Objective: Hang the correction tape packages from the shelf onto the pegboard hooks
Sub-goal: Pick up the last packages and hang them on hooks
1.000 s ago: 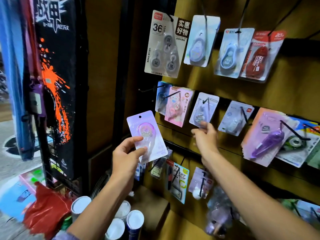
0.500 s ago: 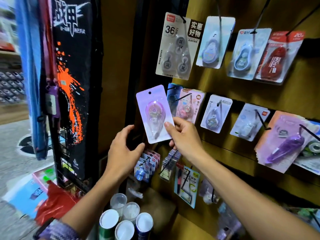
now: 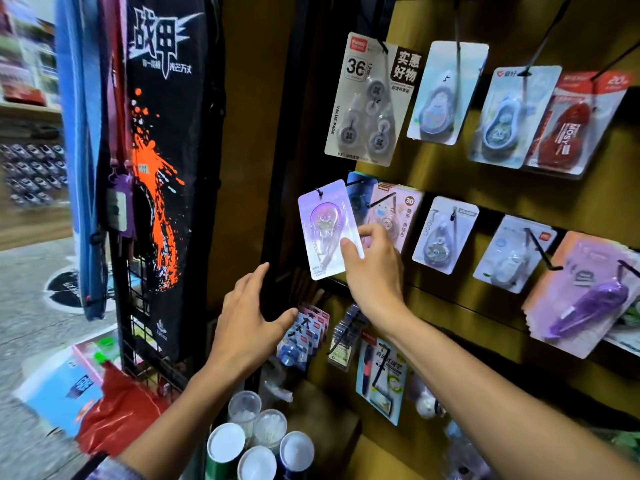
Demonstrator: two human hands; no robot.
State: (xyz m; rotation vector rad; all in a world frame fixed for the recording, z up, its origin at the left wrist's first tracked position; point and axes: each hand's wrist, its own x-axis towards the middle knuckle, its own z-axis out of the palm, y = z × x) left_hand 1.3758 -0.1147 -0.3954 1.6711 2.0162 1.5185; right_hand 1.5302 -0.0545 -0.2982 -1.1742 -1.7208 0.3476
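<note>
Brown pegboard [image 3: 446,174] already well stocked. Left hand [image 3: 249,323] spread, holds nothing. Right hand [image 3: 372,268] pinches purple correction tape package [image 3: 323,230], its hole at leftmost hook [image 3: 318,192]; seating unclear. Shelf stock not visible.

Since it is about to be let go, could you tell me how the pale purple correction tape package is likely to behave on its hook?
The purple package looks like a flat, stiff card, since it stays straight while the right hand pinches only its lower edge. It is probably light, being held by fingertips alone. Hung from one hole, it would likely swing if nudged.
</note>
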